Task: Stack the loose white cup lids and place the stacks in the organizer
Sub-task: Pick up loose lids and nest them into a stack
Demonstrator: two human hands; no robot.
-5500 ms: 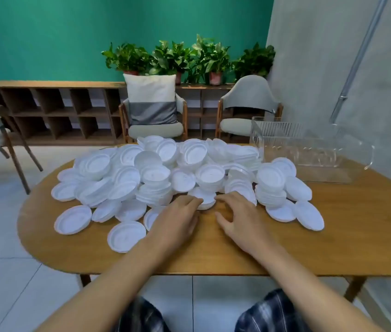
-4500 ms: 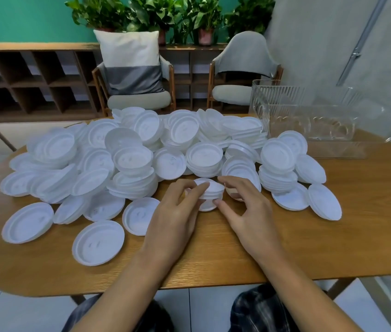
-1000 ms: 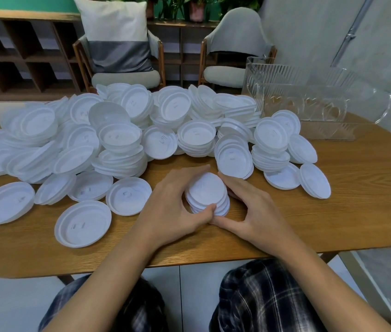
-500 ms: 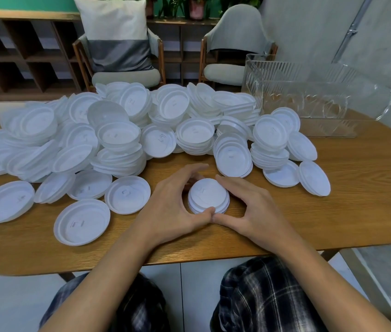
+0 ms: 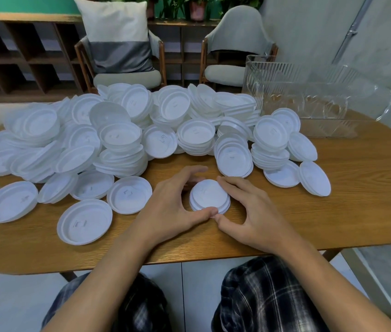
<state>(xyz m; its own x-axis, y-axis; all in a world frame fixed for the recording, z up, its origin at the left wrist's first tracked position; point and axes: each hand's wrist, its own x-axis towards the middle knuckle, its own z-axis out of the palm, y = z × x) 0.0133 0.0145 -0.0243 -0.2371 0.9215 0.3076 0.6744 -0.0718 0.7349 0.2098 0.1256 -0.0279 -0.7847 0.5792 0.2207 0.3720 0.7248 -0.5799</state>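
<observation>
**A:** How many of each thing are we counting here?

**B:** We are counting two hands, one organizer (image 5: 309,99) and one small stack (image 5: 210,196) between the hands. The loose lids (image 5: 118,140) are piling up too thickly for us to number. Many are lying singly and many are sitting in short nested piles.

**A:** Where is the small stack sitting?

**B:** It is resting flat on the counter (image 5: 362,192), well to the left of the organizer and nearer to us. The loose lids are spreading leftward from the organizer, and the closest ones are lying just beside its left end.

**A:** What are our fingers doing?

**B:** Both sets are curling round the small stack. The left hand (image 5: 170,207) is arching its fingers (image 5: 189,171) over the side far from the organizer. The right hand (image 5: 254,212) is closing its fingers (image 5: 232,185) on the side towards it. Our two thumbs are meeting at the stack's near rim.

**A:** How is the stack looking?

**B:** It is looking white, round and low. A few thin rims are showing at its edge, though we are not managing to count them. A faint embossed mark is showing on the top lid.

**A:** And the organizer?

**B:** It is standing clear and ribbed on the counter. Beyond it and to its left we are seeing two chairs (image 5: 235,37), and one cushion (image 5: 118,32) is leaning in the farther one.
</observation>
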